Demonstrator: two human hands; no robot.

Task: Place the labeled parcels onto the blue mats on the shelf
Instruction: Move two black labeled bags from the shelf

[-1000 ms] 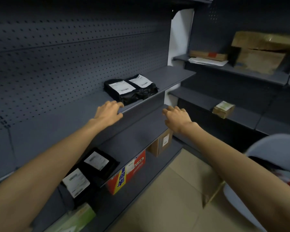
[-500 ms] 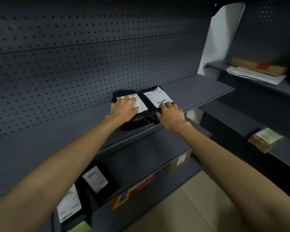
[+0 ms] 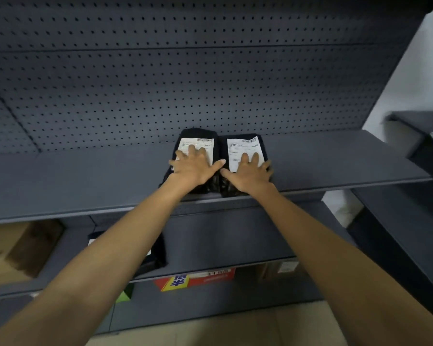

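Two black plastic parcels with white shipping labels lie side by side on the upper grey shelf (image 3: 85,181). My left hand (image 3: 194,167) rests flat on the left parcel (image 3: 198,136), fingers spread over its label. My right hand (image 3: 248,172) lies flat on the right parcel (image 3: 243,142) in the same way. Neither hand grips its parcel. Another black labeled parcel (image 3: 158,250) lies on the shelf below, mostly hidden by my left forearm. No blue mat is visible.
A perforated grey back panel (image 3: 185,83) rises behind the shelf. A cardboard box (image 3: 18,248) sits lower left, a red and yellow box (image 3: 198,279) on the bottom level. More shelving (image 3: 420,151) stands at the right, near a white wall.
Both hands reached up from the shelf edge onto the two parcels and now press flat on their labels. The view has swung to face the shelf squarely.
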